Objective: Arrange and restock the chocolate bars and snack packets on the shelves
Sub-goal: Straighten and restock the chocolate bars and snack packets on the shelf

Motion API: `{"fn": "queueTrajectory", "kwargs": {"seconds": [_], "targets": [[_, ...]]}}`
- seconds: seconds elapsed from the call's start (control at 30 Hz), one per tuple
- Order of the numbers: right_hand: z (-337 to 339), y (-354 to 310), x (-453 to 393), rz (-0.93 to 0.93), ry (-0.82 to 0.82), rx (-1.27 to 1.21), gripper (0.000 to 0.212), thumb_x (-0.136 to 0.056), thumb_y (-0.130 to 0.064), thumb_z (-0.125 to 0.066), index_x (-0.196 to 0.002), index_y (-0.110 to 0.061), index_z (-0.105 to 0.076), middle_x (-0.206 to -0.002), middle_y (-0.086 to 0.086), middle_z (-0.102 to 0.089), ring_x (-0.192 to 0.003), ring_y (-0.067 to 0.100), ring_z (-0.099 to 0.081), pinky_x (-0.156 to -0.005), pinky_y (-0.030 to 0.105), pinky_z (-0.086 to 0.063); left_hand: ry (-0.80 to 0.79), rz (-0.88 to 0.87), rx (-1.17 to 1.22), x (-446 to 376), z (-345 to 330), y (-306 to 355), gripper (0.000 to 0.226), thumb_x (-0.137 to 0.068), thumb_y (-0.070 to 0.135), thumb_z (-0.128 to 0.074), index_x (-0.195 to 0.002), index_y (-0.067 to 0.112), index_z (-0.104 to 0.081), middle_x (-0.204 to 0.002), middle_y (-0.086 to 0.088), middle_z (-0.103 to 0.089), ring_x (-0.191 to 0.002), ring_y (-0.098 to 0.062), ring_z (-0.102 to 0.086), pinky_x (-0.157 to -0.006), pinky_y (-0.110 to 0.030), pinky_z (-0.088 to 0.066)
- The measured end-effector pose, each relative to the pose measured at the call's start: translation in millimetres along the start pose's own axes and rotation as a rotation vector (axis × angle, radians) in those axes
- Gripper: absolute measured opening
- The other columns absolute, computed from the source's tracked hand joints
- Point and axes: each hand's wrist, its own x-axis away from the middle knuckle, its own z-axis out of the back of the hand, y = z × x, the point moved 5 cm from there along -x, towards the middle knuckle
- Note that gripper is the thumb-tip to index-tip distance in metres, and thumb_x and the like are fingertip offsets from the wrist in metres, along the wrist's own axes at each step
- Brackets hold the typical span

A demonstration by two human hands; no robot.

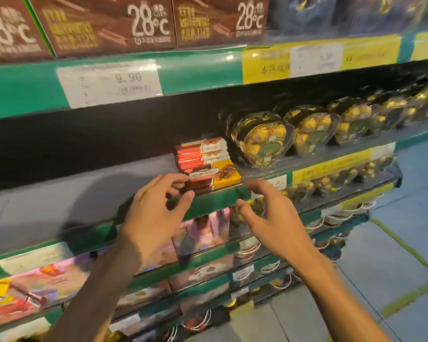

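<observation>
mostly unfinished: the chocolate bars [208, 164] sat stacked just left of the heart boxes [262, 139], bare shelf [59, 193] further left. left hand [156, 208] and right hand [272, 215] hovered before them, fingers spread, empty.

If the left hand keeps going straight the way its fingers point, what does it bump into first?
Probably the stack of flat chocolate bars on the shelf. The left hand has its fingertips right at the dark brown bottom bars; whether they already touch is unclear.
</observation>
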Motion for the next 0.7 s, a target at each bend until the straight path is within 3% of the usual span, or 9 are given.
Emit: {"fn": "queueTrajectory", "kwargs": {"seconds": [0.1,0.17,0.37,0.53,0.7], "targets": [[-1.4,-1.1,-24.7,0.095,-0.019,0.095,0.047,-0.092,-0.039,-0.062,-0.135,-0.024,-0.051,-0.128,-0.006,-0.059,-0.121,0.014,-0.047,-0.097,0.028,-0.039,-0.045,-0.037,-0.229,-26.0,-17.1,3.5,0.037,-0.095,0.044,-0.055,-0.13,0.032,-0.055,-0.12,0.013,-0.056,-0.112,-0.008,-0.05,-0.098,-0.032,-0.042],[-3.7,-1.6,-34.4,0.138,-0.026,0.14,0.052,-0.091,-0.039,-0.063,-0.138,-0.024,-0.049,-0.128,-0.005,-0.058,-0.12,0.017,-0.046,-0.099,0.034,-0.042,-0.101,-0.085,-0.362,-39.7,-29.4,7.1,0.043,-0.096,0.051,-0.048,-0.136,0.035,-0.05,-0.131,0.01,-0.053,-0.123,-0.015,-0.044,-0.105,-0.039,-0.034],[-9.2,-3.5,-45.6,0.123,-0.041,0.231,0.061,-0.088,-0.041,-0.062,-0.143,-0.021,-0.044,-0.124,0.0,-0.058,-0.117,0.025,-0.041,-0.096,0.043,-0.039,-0.234,-0.101,-0.557,-55.5,-33.1,-3.6,0.047,-0.095,0.06,-0.037,-0.137,0.042,-0.046,-0.144,0.014,-0.044,-0.134,-0.009,-0.033,-0.109,-0.036,-0.024],[-15.3,-8.2,-48.7,0.134,-0.065,0.352,0.057,-0.094,-0.055,-0.049,-0.14,-0.023,-0.042,-0.13,-0.002,-0.056,-0.12,0.023,-0.037,-0.095,0.041,-0.032,-0.279,-0.058,-0.543,-56.2,-8.6,-17.7,0.04,-0.091,0.055,-0.053,-0.128,0.038,-0.052,-0.133,0.013,-0.052,-0.125,-0.012,-0.043,-0.103,-0.032,-0.025],[-23.4,-23.4,-55.5,0.063,-0.021,0.447,0.062,-0.095,-0.069,-0.025,-0.121,-0.02,-0.052,-0.119,0.003,-0.064,-0.113,0.028,-0.045,-0.091,0.042,-0.034,-0.352,0.098,-0.45,-57.5,19.4,-44.8,0.061,-0.081,0.055,-0.068,-0.134,0.033,-0.049,-0.123,0.008,-0.05,-0.117,-0.013,-0.044,-0.103,-0.035,-0.036]]}}
